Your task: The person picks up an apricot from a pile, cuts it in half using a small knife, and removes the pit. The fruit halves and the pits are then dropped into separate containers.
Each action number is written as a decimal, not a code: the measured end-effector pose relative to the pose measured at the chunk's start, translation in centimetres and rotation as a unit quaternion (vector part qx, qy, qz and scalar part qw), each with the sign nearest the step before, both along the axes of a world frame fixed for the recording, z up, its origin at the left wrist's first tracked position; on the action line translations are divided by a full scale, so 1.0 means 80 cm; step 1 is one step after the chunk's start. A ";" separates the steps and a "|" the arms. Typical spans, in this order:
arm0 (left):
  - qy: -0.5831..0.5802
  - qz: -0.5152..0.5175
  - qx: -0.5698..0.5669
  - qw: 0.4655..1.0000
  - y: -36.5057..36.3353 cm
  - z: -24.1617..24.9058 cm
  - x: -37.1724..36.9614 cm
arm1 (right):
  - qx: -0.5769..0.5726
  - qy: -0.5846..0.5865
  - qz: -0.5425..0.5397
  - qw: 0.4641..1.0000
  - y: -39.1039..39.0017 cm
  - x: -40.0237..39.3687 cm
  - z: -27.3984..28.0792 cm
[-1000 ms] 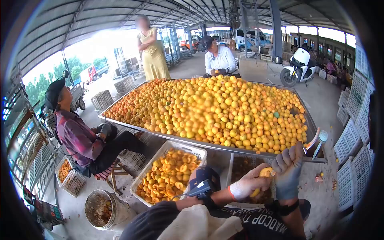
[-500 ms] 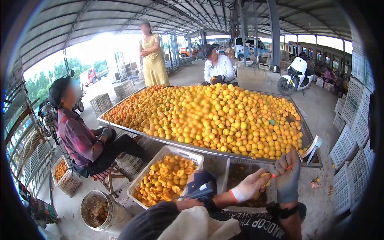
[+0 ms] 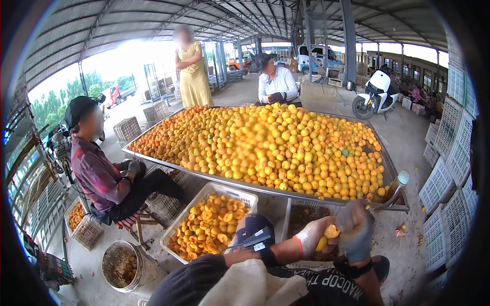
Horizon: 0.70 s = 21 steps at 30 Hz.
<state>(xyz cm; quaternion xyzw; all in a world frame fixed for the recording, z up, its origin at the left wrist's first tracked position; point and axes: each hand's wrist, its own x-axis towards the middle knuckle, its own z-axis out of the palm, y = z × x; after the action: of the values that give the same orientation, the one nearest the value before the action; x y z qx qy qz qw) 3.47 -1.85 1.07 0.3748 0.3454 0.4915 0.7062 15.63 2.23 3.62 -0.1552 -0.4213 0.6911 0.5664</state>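
Observation:
My left hand (image 3: 312, 235), in a white glove, is closed around a split apricot (image 3: 332, 231). Another yellow apricot piece (image 3: 321, 244) shows just below it, against the same hand. Close on the right is my right hand (image 3: 356, 224) in a grey glove, its fingers curled into a fist; what it grips is hidden. Both hands are above a crate (image 3: 287, 224) with dark contents, partly covered by my arms. Beyond them, a metal-edged table (image 3: 214, 178) bears a big heap of whole apricots (image 3: 286, 148).
A white crate (image 3: 171, 250) of halved apricots stands left of my knee, near a dirty bucket (image 3: 145, 270). A seated person (image 3: 99, 173) is at left; two more people are behind the table. A bottle-like object (image 3: 400, 181) stands at the table's right corner. Stacked crates (image 3: 441, 188) line the right.
Both hands have come lower. The thin red item seen between them earlier no longer shows, and the apricot in my left hand now shows its open flesh.

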 end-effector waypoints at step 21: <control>0.125 0.087 0.097 0.984 0.010 0.012 -0.053 | 0.356 -0.463 -0.185 0.791 0.009 0.000 -0.016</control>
<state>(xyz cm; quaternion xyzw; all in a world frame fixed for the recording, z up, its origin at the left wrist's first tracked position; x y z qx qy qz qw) -0.81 -1.09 2.06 0.4681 0.4129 0.5314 0.5727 15.59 2.97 2.30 -0.3186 -0.8127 0.2199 0.4355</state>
